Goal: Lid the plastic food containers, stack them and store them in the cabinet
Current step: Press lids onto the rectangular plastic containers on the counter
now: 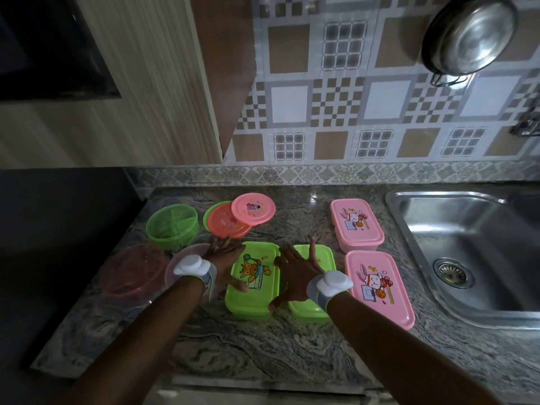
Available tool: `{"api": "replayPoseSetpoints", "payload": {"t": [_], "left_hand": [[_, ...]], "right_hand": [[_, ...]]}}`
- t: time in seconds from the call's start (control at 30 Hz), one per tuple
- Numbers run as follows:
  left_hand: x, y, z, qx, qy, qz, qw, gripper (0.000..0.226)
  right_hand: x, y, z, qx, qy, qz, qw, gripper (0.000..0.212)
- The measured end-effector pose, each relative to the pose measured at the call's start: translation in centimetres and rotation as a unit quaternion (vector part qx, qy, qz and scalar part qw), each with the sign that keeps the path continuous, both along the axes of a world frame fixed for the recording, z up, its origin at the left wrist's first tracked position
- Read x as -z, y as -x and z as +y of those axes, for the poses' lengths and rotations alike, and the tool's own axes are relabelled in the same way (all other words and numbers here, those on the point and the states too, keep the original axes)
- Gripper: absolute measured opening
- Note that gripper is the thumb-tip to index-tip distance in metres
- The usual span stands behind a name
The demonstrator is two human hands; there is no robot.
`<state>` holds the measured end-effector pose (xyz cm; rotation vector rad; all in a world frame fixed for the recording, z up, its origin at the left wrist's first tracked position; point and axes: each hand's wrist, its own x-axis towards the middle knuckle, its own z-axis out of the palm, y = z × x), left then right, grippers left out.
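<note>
A lidded green rectangular container (257, 285) sits on the granite counter (263, 352). My left hand (226, 263) rests spread on its left side, my right hand (295, 273) on its right edge, fingers apart. A second green lidded container (321, 252) lies under my right wrist. Two pink lidded rectangular containers (356, 223) (380, 287) stand to the right. An open green round bowl (172, 226) and a translucent pink round bowl (133, 271) sit left. A stack of round lids, with the pink round lid (253, 208) on top, lies behind.
A steel sink (473, 252) lies at the right, beside the pink containers. A steel pan (470, 35) hangs on the tiled wall above it. A wooden cabinet (140, 83) hangs at the upper left. The area left of the counter is dark.
</note>
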<state>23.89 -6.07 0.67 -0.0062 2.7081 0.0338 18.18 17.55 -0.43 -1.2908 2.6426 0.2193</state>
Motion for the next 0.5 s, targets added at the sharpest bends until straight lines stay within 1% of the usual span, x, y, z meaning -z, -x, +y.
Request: {"api": "replayPoseSetpoints", "payload": {"t": [0.1, 0.2, 0.23, 0.3, 0.37, 0.4, 0.47, 0.5], "left_hand": [[-0.9, -0.1, -0.3, 0.019, 0.001, -0.014, 1.0, 0.125], [-1.7, -0.3, -0.5, 0.074, 0.06, -0.033, 0.995, 0.132], [-1.5, -0.4, -0.7, 0.083, 0.069, -0.022, 0.994, 0.135], [-0.6, -1.2, -0.9, 0.082, 0.057, 0.018, 0.995, 0.141], [0.5, -1.4, -1.6, 0.091, 0.041, 0.034, 0.994, 0.144], [0.9, -1.3, -2.0, 0.096, 0.034, 0.028, 0.994, 0.144], [1.9, -0.9, -2.7, 0.089, 0.02, 0.015, 0.996, 0.146], [2.4, -0.8, -2.9, 0.084, 0.011, 0.013, 0.996, 0.147]], "right_hand": [[0.3, 0.5, -0.9, -0.006, -0.03, -0.008, 0.999, 0.139], [0.3, 1.4, -1.9, -0.009, -0.069, -0.022, 0.997, 0.145], [0.2, 1.7, -2.3, -0.007, -0.084, -0.03, 0.996, 0.145], [-0.4, 1.8, -2.8, -0.004, -0.117, -0.052, 0.992, 0.144], [-0.8, 2.0, -3.6, 0.0, -0.144, -0.064, 0.987, 0.138], [-1.0, 2.0, -4.0, 0.001, -0.158, -0.061, 0.985, 0.132], [-1.6, 2.1, -4.7, -0.006, -0.184, -0.03, 0.983, 0.108], [-1.8, 2.2, -4.8, -0.014, -0.184, -0.019, 0.983, 0.1]]}}
